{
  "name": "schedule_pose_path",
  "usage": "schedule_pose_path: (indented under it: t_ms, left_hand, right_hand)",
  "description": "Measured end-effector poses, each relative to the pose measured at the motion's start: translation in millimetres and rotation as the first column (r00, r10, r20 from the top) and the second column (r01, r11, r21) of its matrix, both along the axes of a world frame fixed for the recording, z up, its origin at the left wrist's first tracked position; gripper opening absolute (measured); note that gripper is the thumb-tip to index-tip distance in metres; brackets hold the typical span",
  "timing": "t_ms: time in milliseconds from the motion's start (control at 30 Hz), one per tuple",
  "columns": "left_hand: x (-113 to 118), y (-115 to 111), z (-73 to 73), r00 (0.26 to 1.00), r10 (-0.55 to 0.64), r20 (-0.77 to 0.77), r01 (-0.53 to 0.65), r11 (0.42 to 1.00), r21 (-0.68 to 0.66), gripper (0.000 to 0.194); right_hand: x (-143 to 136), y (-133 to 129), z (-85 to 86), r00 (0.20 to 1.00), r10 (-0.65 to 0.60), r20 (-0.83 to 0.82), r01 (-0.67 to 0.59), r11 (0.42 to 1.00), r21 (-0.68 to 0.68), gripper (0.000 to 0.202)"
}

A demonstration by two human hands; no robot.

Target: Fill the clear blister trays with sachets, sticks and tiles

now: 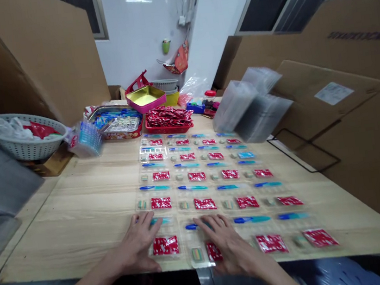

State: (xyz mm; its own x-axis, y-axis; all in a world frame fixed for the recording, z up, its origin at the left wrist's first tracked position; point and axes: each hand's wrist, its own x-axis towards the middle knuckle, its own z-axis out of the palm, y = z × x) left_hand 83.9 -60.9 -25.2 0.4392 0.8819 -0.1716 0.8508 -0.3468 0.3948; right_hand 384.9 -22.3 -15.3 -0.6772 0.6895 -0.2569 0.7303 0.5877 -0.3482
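Rows of clear plastic trays (181, 255) cover the table's middle, most bearing a blue pen (252, 219), a red packet (272, 243) and a small striped block (197, 253). My left hand (137, 245) rests on the front-left tray, fingers spread, touching near its pen (162, 221). Beside it lies that tray's red packet (165, 245). My right hand (229, 244) lies over the neighbouring front tray with fingers stretched out across its pen. It partly hides the red packet (213, 251) there. The right thumb is mostly hidden near the table edge.
Behind the rows stand a red tray heaped with red packets (169, 117), a tin (122, 132) of blue packets and an open pink tin (145, 99). Stacked clear trays (236, 106) stand right, near cardboard (341, 66). A white basket (37, 151) sits at left.
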Motion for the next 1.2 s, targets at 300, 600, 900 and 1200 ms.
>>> schedule_pose_path:
  t_ms: [300,600,900,1200]
  left_hand:
    - [-7,-9,7.1,0.999,-0.021,-0.036,0.022,0.999,0.027,0.101]
    - [-28,50,33.5,0.99,0.047,-0.134,-0.014,0.973,0.231,0.096]
    - [-24,111,16.8,0.99,-0.065,-0.125,0.091,0.971,0.219,0.109]
    - [-17,112,7.7,0.986,-0.119,-0.118,0.133,0.985,0.114,0.123]
  right_hand:
    - [4,24,30.5,1.0,-0.002,-0.029,0.003,1.0,0.023,0.105]
    - [-20,122,15.2,0.999,0.023,0.036,-0.027,0.992,0.124,0.116]
    - [-20,122,13.0,0.996,0.063,0.066,-0.066,0.997,0.043,0.115]
    - [-27,98,15.9,0.989,0.113,0.092,-0.115,0.993,0.009,0.116]
